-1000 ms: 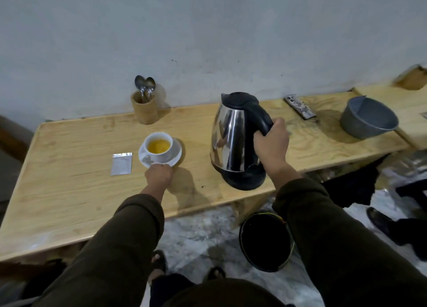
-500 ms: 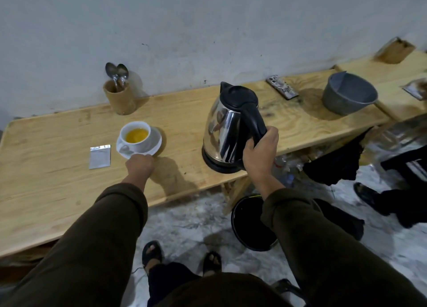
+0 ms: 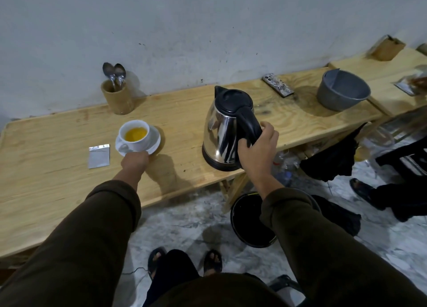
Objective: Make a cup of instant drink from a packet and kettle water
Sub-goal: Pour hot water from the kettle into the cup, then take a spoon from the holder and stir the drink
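Observation:
A white cup (image 3: pixel 136 134) holding yellow liquid stands on a white saucer (image 3: pixel 154 142) on the wooden table (image 3: pixel 57 186). My left hand (image 3: pixel 135 161) grips the saucer's near rim. A steel kettle (image 3: pixel 223 131) with a black lid and handle stands upright near the table's front edge, and my right hand (image 3: pixel 258 148) is closed around its handle. A silver packet (image 3: pixel 99 156) lies flat to the left of the saucer.
A wooden holder with two spoons (image 3: pixel 116 94) stands by the wall. A phone (image 3: pixel 278 85) and a grey bowl (image 3: pixel 343 92) lie at the right end of the table. A black bucket (image 3: pixel 249 221) sits on the floor under the table edge. Another person's feet (image 3: pixel 362 190) are at right.
The kettle has come to rest upright on the table near its front edge, still held by my right hand. My left hand stays on the saucer. The camera has shifted.

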Available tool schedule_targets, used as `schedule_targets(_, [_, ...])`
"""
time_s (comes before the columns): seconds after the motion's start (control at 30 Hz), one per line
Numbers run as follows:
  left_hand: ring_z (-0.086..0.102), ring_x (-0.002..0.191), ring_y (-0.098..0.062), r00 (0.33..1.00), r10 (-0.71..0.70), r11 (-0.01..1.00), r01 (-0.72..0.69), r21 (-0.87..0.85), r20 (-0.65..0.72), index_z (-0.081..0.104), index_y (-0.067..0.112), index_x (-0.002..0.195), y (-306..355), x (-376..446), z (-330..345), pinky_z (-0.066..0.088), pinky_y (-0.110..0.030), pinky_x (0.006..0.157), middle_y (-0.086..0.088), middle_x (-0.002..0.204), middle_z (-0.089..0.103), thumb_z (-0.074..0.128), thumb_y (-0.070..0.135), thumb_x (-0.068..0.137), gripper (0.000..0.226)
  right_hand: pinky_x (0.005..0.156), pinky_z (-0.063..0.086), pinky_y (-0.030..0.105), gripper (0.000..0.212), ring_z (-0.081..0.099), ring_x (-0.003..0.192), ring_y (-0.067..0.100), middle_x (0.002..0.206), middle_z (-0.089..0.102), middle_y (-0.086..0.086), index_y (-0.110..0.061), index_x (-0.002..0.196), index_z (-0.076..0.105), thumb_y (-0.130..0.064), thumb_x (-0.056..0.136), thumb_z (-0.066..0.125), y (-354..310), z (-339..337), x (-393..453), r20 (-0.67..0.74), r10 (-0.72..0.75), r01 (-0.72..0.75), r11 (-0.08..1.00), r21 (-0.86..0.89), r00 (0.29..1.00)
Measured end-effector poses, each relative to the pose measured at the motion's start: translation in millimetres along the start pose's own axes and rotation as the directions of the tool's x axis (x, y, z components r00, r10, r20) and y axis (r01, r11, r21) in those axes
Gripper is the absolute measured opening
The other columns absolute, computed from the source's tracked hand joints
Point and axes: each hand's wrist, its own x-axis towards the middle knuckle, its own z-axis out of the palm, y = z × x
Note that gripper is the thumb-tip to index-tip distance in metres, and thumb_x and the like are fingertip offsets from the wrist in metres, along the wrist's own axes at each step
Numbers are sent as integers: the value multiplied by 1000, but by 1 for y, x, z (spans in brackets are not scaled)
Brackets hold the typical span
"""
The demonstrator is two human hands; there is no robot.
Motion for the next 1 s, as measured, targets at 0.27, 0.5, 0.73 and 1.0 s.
schedule_targets(0.27, [51, 128, -35, 984, -77, 868, 147, -475, 163, 48, 7, 136, -23, 42, -23, 42, -43, 106, -17, 139, 52, 47, 41, 88, 59, 115, 27, 51, 49, 29, 136, 28, 144, 35, 13, -8, 133, 43, -18, 86, 54, -63, 22, 0, 23, -281, 282, 950, -137, 959])
schedule_targets(0.5, [51, 127, -38, 981, -55, 831, 148, -536, 187, 48, 2, 136, -45, 84, -39, 46, -43, 97, -22, 138, 53, 50, 51, 82, 73, 92, 44, 33, 34, 47, 120, 22, 138, 38, 6, -12, 122, 54, -16, 89, 50, -115, 81, -8, 278, -333, 369, 925, -90, 901])
schedule_targets(0.73, [52, 124, -46, 981, -99, 863, 166, -477, 164, 46, 4, 133, -55, 117, -47, 43, -57, 101, -29, 134, 54, 48, 46, 63, 82, 91, 44, 31, 27, 53, 111, 26, 130, 46, 10, -9, 115, 59, -15, 90, 51, -165, 153, 12, 498, -321, 407, 911, -72, 806])
schedule_targets(1.0, [57, 116, -43, 974, -32, 900, 125, -418, 223, 61, -2, 118, -33, 85, -62, 44, -36, 83, -31, 123, 60, 52, 40, 91, 51, 79, 41, 25, 24, 59, 105, 27, 115, 66, 11, -9, 104, 67, -14, 91, 47, -207, 233, 66, 606, -160, 245, 968, -61, 779])
